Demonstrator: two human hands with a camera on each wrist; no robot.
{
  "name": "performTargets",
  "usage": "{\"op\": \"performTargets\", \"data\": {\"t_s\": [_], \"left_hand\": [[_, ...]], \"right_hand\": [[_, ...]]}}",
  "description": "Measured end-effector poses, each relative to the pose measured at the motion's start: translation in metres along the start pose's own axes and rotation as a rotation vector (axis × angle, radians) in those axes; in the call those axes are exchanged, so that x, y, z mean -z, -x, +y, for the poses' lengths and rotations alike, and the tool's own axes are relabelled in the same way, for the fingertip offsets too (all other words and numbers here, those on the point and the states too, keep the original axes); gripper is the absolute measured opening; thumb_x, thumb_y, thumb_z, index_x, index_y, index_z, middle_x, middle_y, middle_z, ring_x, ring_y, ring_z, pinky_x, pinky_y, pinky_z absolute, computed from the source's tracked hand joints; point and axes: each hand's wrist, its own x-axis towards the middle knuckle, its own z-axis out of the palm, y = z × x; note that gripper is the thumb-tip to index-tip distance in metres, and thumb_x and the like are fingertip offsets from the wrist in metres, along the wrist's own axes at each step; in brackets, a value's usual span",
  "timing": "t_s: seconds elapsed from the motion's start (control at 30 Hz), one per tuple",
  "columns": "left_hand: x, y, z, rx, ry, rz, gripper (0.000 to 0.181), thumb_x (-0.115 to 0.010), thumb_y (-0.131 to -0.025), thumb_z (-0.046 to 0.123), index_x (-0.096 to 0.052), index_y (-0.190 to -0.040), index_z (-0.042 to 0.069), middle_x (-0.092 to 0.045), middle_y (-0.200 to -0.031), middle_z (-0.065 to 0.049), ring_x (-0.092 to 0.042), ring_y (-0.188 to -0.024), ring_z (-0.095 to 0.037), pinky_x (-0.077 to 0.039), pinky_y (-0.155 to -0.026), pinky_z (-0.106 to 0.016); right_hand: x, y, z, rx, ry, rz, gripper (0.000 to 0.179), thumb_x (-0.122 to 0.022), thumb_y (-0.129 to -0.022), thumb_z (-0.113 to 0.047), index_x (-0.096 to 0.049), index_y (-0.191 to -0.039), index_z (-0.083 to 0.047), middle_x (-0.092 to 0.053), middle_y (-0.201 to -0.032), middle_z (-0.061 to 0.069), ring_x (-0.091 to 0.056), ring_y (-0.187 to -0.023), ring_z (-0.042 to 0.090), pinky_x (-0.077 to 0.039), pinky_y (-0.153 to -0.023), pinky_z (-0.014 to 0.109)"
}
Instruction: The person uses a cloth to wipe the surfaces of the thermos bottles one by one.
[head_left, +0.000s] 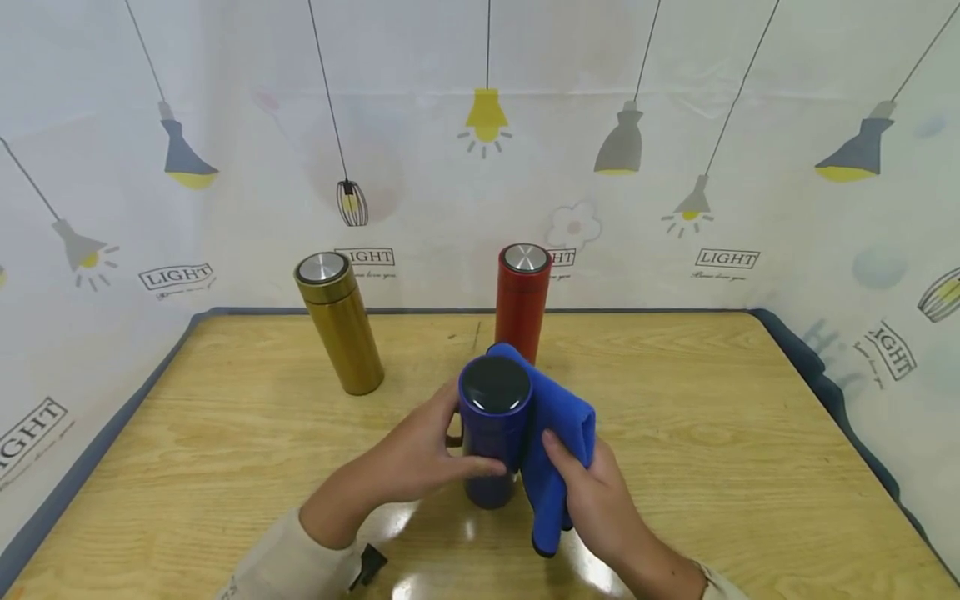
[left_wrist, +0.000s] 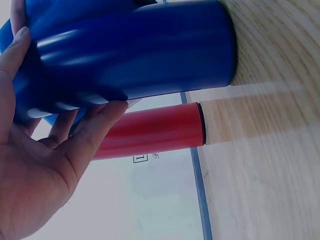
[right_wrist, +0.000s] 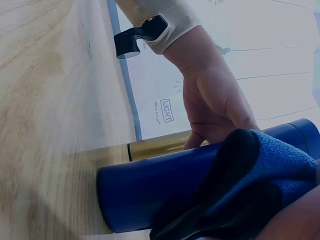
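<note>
A blue thermos flask (head_left: 491, 433) with a dark glossy lid stands upright near the front middle of the table. My left hand (head_left: 427, 450) grips its upper body from the left, thumb across the near side. A folded blue cloth (head_left: 558, 417) with dark edging lies against the flask's right side. My right hand (head_left: 600, 492) holds this cloth, thumb on its outer face. In the left wrist view, the left hand (left_wrist: 45, 150) curls round the flask (left_wrist: 150, 55). The right wrist view shows the cloth (right_wrist: 270, 170) covering part of the flask (right_wrist: 150, 185).
Behind the blue flask stands a red flask (head_left: 522, 304) with a silver lid, partly hidden by the cloth. A gold flask (head_left: 341, 333) stands at the back left. The wooden table (head_left: 712, 417) meets a curtain printed with lamps (head_left: 420, 125) along its far edge.
</note>
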Motion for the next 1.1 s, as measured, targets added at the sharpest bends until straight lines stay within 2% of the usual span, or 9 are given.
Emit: {"op": "performTargets", "data": {"t_s": [0.23,0.5,0.67,0.87,0.93,1.0,1.1], "left_hand": [[0.001,-0.001,-0.002,-0.007,0.013,-0.014,0.091,-0.086,-0.079,0.033,-0.030,-0.151,0.039,-0.044,-0.149,0.009,-0.046,-0.136,-0.019,-0.057,-0.092,-0.045],[0.001,-0.001,-0.005,-0.016,0.028,-0.018,0.090,-0.084,-0.081,0.032,-0.029,-0.152,0.036,-0.043,-0.151,0.007,-0.046,-0.138,-0.020,-0.056,-0.095,-0.044],[0.000,0.000,-0.003,-0.015,0.072,-0.017,0.085,-0.082,-0.085,0.029,-0.030,-0.152,0.033,-0.043,-0.152,0.005,-0.045,-0.139,-0.021,-0.052,-0.100,-0.050],[-0.007,0.001,0.005,-0.016,0.076,0.012,0.087,-0.083,-0.083,0.032,-0.029,-0.151,0.039,-0.044,-0.150,0.011,-0.047,-0.137,-0.018,-0.046,-0.105,-0.054],[-0.011,0.000,0.007,-0.021,0.081,0.034,0.090,-0.085,-0.080,0.033,-0.029,-0.150,0.041,-0.045,-0.148,0.013,-0.047,-0.137,-0.016,-0.044,-0.108,-0.055],[-0.013,-0.002,0.007,-0.027,0.076,0.063,0.093,-0.087,-0.078,0.034,-0.029,-0.150,0.042,-0.047,-0.147,0.014,-0.047,-0.137,-0.014,-0.041,-0.111,-0.054],[-0.015,-0.003,0.009,-0.031,0.073,0.108,0.094,-0.089,-0.076,0.032,-0.031,-0.149,0.040,-0.048,-0.145,0.014,-0.046,-0.138,-0.014,-0.039,-0.113,-0.054]], "right_hand": [[-0.002,-0.001,0.005,-0.016,-0.007,-0.007,0.043,-0.048,-0.105,-0.021,-0.047,-0.145,-0.006,-0.060,-0.136,0.017,-0.059,-0.122,0.024,-0.051,-0.097,0.031],[-0.005,-0.002,0.011,-0.026,-0.027,-0.010,0.043,-0.048,-0.105,-0.022,-0.046,-0.146,-0.007,-0.060,-0.136,0.018,-0.058,-0.122,0.026,-0.051,-0.097,0.033],[-0.006,-0.002,0.011,-0.028,-0.028,-0.015,0.045,-0.048,-0.106,-0.022,-0.044,-0.148,-0.008,-0.057,-0.141,0.017,-0.055,-0.127,0.030,-0.049,-0.102,0.043],[-0.004,0.000,0.002,-0.009,0.006,-0.011,0.046,-0.046,-0.107,-0.024,-0.042,-0.149,-0.009,-0.055,-0.144,0.015,-0.052,-0.132,0.032,-0.045,-0.107,0.053],[-0.003,0.001,-0.003,0.000,0.018,-0.010,0.045,-0.046,-0.107,-0.024,-0.043,-0.149,-0.010,-0.055,-0.143,0.014,-0.052,-0.132,0.029,-0.046,-0.108,0.050],[-0.002,0.002,-0.008,0.011,0.025,-0.004,0.044,-0.047,-0.107,-0.024,-0.044,-0.149,-0.011,-0.057,-0.142,0.013,-0.055,-0.129,0.024,-0.048,-0.106,0.042],[-0.001,0.003,-0.013,0.038,0.037,-0.001,0.043,-0.046,-0.107,-0.023,-0.045,-0.148,-0.012,-0.058,-0.140,0.012,-0.057,-0.125,0.021,-0.050,-0.101,0.035]]}}
